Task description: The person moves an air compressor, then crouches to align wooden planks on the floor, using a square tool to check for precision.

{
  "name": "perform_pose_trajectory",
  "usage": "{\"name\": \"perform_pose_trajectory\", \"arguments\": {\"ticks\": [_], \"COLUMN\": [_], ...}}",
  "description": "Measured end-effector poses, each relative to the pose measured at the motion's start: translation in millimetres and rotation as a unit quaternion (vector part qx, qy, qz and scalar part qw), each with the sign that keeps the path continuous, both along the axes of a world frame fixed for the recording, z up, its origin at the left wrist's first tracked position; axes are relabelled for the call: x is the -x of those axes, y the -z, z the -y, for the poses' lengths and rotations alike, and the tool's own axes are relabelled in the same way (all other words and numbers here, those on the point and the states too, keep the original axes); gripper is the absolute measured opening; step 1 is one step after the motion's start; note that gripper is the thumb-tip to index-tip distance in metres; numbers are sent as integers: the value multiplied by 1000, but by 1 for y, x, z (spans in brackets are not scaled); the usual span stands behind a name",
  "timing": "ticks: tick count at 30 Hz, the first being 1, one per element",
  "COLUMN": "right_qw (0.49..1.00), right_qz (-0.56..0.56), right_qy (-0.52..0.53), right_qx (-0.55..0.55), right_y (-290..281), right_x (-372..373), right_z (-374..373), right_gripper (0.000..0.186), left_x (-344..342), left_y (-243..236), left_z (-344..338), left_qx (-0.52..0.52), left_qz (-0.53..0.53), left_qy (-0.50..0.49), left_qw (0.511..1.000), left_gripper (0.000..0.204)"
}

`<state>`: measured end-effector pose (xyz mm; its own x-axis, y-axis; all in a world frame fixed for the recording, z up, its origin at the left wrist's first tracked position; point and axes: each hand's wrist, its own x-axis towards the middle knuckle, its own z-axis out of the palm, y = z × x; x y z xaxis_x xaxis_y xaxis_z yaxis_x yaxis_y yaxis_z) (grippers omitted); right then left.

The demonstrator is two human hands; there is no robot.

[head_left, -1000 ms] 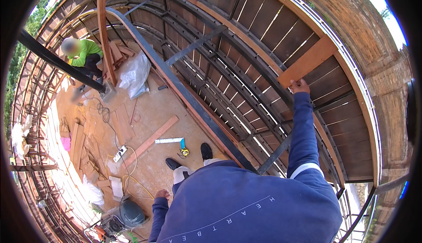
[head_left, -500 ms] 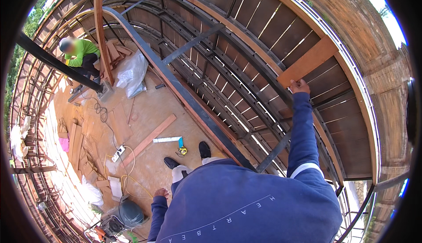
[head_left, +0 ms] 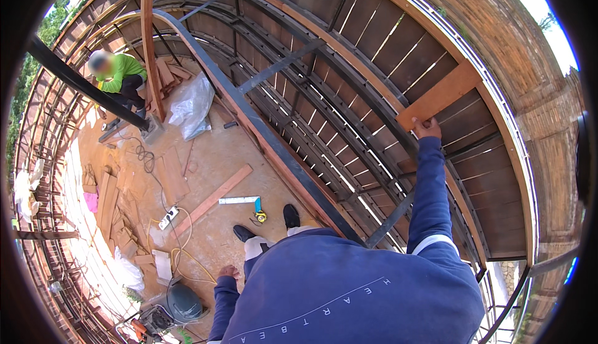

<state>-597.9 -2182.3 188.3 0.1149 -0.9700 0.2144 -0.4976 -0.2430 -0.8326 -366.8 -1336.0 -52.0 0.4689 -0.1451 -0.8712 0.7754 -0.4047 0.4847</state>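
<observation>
A reddish-brown wooden board (head_left: 441,94) lies across the slatted, curved structure at the right, lighter in tone than the dark slats beside it. My right arm is stretched out to its near end. There my right hand (head_left: 427,128) is closed on the board's edge, with fingertips on its face. My left hand (head_left: 229,272) hangs low beside my body above the floor, its fingers loosely curled and nothing visible in them. By my feet a yellow tape measure (head_left: 260,217) lies next to a try square (head_left: 240,201) with a blue handle.
A long metal beam (head_left: 280,151) and curved ribs run between me and the slats. On the floor are a plank (head_left: 215,197), a power strip (head_left: 168,218) with cords, offcuts (head_left: 112,204) and a plastic bag (head_left: 190,107). A co-worker in green (head_left: 118,76) crouches at far left.
The view has shifted slightly. My right hand has changed its hold a little, with the fingers now further onto the board's end. The left hand still hangs at my side.
</observation>
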Motion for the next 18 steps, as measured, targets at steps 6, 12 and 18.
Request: {"name": "perform_pose_trajectory", "arguments": {"ticks": [6, 12, 18], "right_qw": [982, 927, 671], "right_qz": [73, 22, -125], "right_qy": [92, -370, -708], "right_qx": [147, 56, -183], "right_y": [-12, -12, -20], "right_x": [-33, -142, -184], "right_z": [-67, -303, -424], "right_gripper": [29, 12, 43], "left_x": [12, 35, 63], "left_y": [43, 18, -81], "left_z": [-24, 1, 34], "left_qx": [-55, -66, -121], "left_qz": [65, 106, 107], "left_qy": [132, 47, -11], "left_qw": [988, 991, 987], "left_gripper": [35, 34, 47]}}
